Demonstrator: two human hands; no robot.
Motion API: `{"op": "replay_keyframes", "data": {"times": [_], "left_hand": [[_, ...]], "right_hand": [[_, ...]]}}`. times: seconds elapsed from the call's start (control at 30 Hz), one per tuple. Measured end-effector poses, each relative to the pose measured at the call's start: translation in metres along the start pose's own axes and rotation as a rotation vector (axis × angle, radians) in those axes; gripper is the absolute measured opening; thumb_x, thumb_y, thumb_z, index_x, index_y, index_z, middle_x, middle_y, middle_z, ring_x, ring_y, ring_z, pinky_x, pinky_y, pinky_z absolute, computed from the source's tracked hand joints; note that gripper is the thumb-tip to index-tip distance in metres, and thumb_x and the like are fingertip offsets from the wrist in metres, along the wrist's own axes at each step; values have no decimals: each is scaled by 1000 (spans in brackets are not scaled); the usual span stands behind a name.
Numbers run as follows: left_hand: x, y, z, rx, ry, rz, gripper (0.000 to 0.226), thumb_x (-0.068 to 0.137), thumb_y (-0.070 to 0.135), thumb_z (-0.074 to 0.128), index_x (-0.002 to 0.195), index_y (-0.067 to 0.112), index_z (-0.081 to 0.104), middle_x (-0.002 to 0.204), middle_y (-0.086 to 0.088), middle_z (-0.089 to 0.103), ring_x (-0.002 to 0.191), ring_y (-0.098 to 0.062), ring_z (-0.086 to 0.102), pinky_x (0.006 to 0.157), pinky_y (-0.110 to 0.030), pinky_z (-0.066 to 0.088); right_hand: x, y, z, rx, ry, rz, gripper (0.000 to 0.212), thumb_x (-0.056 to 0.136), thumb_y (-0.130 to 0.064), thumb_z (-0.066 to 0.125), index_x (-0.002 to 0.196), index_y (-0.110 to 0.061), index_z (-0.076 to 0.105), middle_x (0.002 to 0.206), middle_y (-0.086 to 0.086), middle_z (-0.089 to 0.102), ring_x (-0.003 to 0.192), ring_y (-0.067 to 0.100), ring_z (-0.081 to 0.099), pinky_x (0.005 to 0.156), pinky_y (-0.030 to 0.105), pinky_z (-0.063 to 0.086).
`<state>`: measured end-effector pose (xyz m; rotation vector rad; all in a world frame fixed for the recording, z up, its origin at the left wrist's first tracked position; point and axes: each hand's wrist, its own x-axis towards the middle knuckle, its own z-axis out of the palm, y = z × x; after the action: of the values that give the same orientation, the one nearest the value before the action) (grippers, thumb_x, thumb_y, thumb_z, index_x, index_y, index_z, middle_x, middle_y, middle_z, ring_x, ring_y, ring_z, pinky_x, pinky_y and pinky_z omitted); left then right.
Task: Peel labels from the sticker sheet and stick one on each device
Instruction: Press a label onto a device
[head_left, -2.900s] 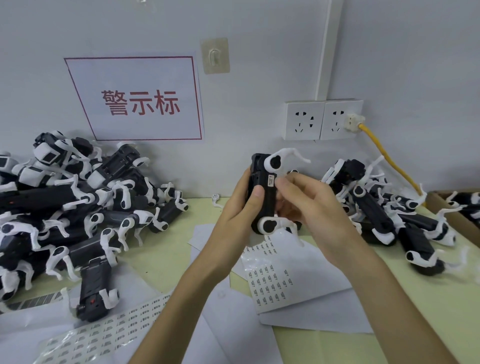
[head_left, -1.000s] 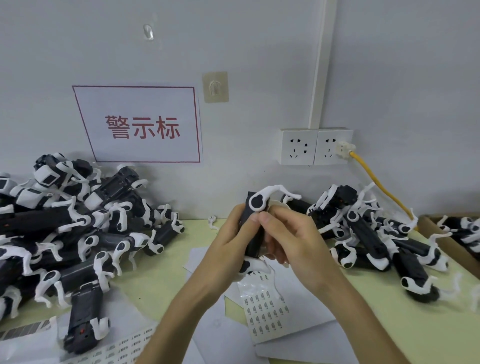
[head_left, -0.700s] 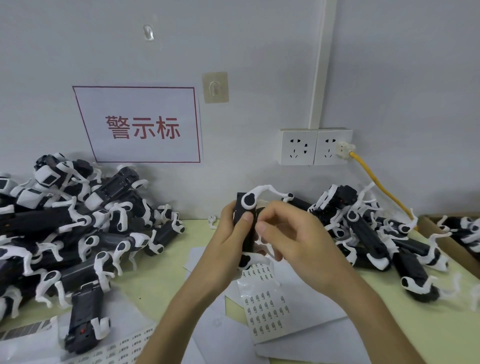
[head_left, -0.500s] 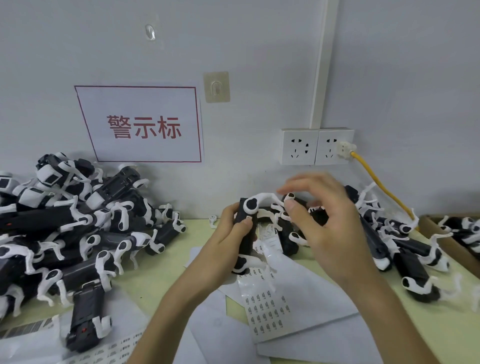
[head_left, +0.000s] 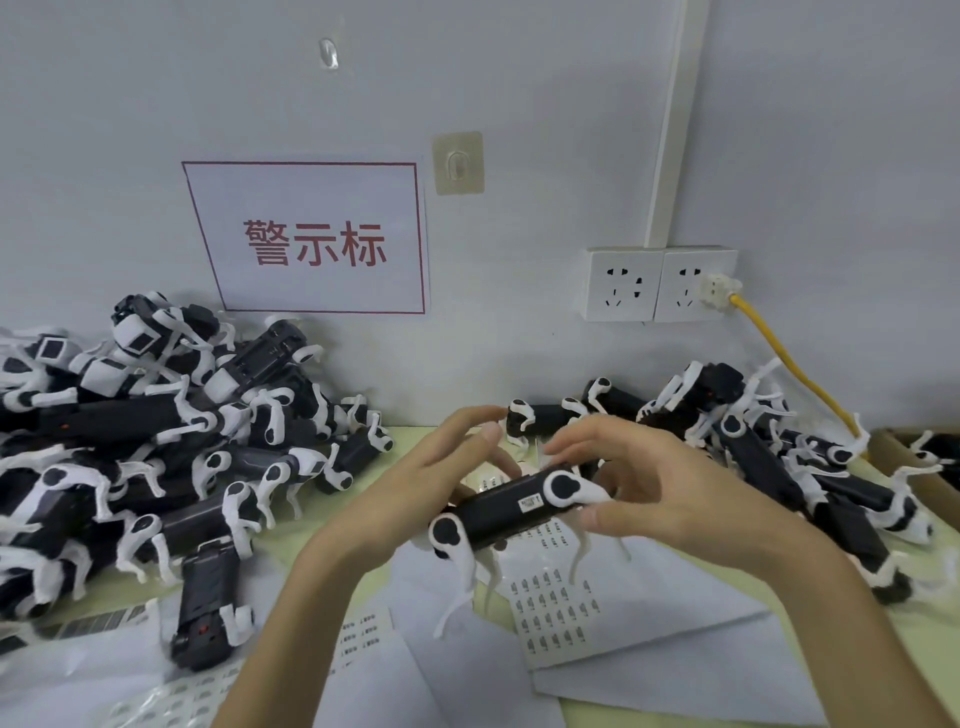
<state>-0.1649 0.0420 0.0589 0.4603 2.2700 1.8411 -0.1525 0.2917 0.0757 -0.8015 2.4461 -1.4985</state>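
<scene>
I hold a black device with white legs lying level above the sticker sheet. A small white label sits on its upper face. My right hand grips the device's right end, fingers curled over the top and thumb beneath. My left hand is at the left end with its fingers spread and fairly straight, reaching behind the device. How much it touches the device is hidden.
A big pile of the same devices fills the left of the table, and another pile lies on the right. More label sheets and white papers lie in front. A cardboard box stands at far right, with wall sockets and a yellow cable behind.
The device went from upright in my left hand to lying level. My right hand left it, reached toward the right pile, then returned and took its right end. My left fingers spread open.
</scene>
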Motion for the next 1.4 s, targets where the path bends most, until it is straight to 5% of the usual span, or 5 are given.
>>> {"op": "replay_keyframes", "data": {"times": [0.3, 0.57, 0.8, 1.03, 1.4], "left_hand": [[16, -36, -35, 125, 662, -65, 13, 102, 28, 59, 109, 36, 52, 112, 5, 54, 108, -36, 63, 94, -52, 55], [16, -75, -48, 134, 659, -172, 56, 100, 19, 61, 149, 36, 38, 119, 2, 60, 121, -30, 56, 104, -43, 46], [15, -94, -60, 389, 691, -226, 71, 100, 13, 59, 161, 22, 24, 160, 2, 38, 117, -18, 52, 108, -42, 42], [17, -94, -57, 381, 842, -173, 22, 96, 2, 59, 103, 13, 77, 84, -7, 75, 72, -18, 70, 66, -32, 55], [21, -46, -33, 337, 671, 32, 17, 95, 14, 68, 84, 26, 73, 65, 4, 72, 42, -13, 50, 44, -24, 39]], "right_hand": [[-3, 36, -40, 494, 660, 328, 12, 95, -11, 59, 91, -3, 68, 80, 18, 63, 59, 26, 61, 67, 36, 55], [-41, 112, -138, 1461, 965, -290, 44, 105, -9, 37, 148, -10, 44, 126, 16, 69, 104, 30, 73, 85, 38, 61], [-41, 105, -131, 1199, 910, -291, 37, 106, -37, 42, 114, -27, 77, 130, 1, 70, 101, 13, 72, 78, 24, 57], [-12, 53, -62, 528, 564, 64, 28, 103, -24, 48, 104, -15, 74, 100, 10, 76, 81, 20, 71, 72, 29, 58], [21, 107, 15, -402, 219, 566, 25, 82, -29, 73, 106, -33, 66, 104, -12, 68, 86, 4, 63, 69, 25, 46]]}}
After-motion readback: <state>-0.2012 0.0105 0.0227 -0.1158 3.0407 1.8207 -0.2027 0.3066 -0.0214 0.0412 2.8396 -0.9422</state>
